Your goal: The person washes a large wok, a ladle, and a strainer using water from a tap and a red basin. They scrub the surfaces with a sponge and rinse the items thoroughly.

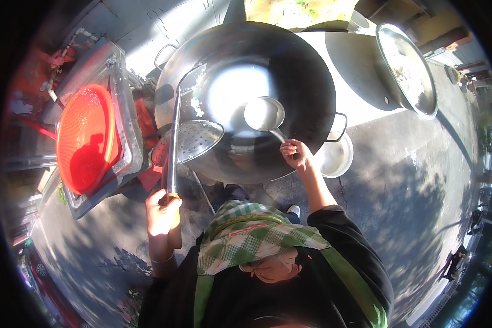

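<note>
A large dark wok (303, 78) with loop handles stands before me, sunlight glaring off its middle. My right hand (297, 154) grips the handle of a metal ladle (265, 114), whose round bowl is over the wok. Closed around the wooden handle of a long metal tool (174, 143) is my left hand (163, 211). That tool's shaft runs up over the wok's left side, and its far end is hard to make out in the glare. A perforated metal skimmer (197, 139) lies at the wok's lower left edge, partly behind the shaft.
To the left, a red plastic colander (86, 139) rests on a grey basin or sink (127, 160). A large metal bowl (432, 98) with pale contents stands on a white table (352, 117) at the upper right. Below the wok's right handle is a pale round container (346, 158).
</note>
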`<state>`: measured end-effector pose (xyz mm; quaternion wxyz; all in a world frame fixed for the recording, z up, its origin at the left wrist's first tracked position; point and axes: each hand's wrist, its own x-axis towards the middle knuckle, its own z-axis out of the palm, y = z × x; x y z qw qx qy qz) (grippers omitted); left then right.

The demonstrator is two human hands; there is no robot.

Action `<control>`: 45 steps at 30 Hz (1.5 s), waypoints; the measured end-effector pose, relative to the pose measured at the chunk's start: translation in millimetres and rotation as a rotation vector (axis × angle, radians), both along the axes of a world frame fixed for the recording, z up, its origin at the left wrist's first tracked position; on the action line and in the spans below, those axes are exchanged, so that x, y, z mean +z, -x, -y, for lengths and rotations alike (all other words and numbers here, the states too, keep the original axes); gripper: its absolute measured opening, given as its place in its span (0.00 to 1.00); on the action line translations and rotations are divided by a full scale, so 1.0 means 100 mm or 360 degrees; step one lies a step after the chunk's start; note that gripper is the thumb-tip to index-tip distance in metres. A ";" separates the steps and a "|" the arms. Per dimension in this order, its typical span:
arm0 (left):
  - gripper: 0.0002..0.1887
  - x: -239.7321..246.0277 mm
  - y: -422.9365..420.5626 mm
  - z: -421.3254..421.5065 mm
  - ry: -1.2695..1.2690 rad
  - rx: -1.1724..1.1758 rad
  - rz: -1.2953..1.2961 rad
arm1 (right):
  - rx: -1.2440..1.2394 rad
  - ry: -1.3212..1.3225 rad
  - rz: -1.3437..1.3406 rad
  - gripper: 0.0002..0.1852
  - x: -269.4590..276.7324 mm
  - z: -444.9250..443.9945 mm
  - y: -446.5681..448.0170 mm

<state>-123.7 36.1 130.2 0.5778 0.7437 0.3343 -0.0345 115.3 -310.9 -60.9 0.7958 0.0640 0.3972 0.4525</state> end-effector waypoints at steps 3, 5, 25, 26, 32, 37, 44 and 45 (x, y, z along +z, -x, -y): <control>0.04 -0.01 0.00 0.13 0.0045 0.0061 0.0112 | -0.0046 -0.0289 -0.0047 0.13 0.34 0.24 0.36; 0.04 -0.01 0.01 0.19 0.0081 0.0044 0.0102 | -0.0043 -0.0409 -0.0069 0.13 0.66 0.41 0.57; 0.03 -0.06 -0.08 0.87 0.0126 0.0036 0.0100 | -0.0286 0.1614 0.0924 0.07 2.04 2.77 1.36; 0.03 -0.06 -0.08 0.88 0.0119 0.0038 0.0102 | -0.0273 0.1744 0.0931 0.07 1.97 2.80 1.35; 0.02 -0.20 -0.02 0.76 0.0105 -0.0060 0.0057 | -0.0047 0.2488 0.1053 0.07 1.48 2.94 1.24; 0.02 -0.20 0.01 0.79 0.0091 -0.0035 0.0126 | 0.0117 0.3005 0.1259 0.23 1.41 2.92 1.26; 0.04 -0.07 0.06 0.76 0.0022 0.0044 0.0065 | 0.0168 0.3386 0.1626 0.31 1.59 2.77 1.27; 0.05 -0.05 0.03 0.79 0.0048 0.0040 0.0112 | -0.0031 0.2959 0.1582 0.29 1.77 2.71 1.26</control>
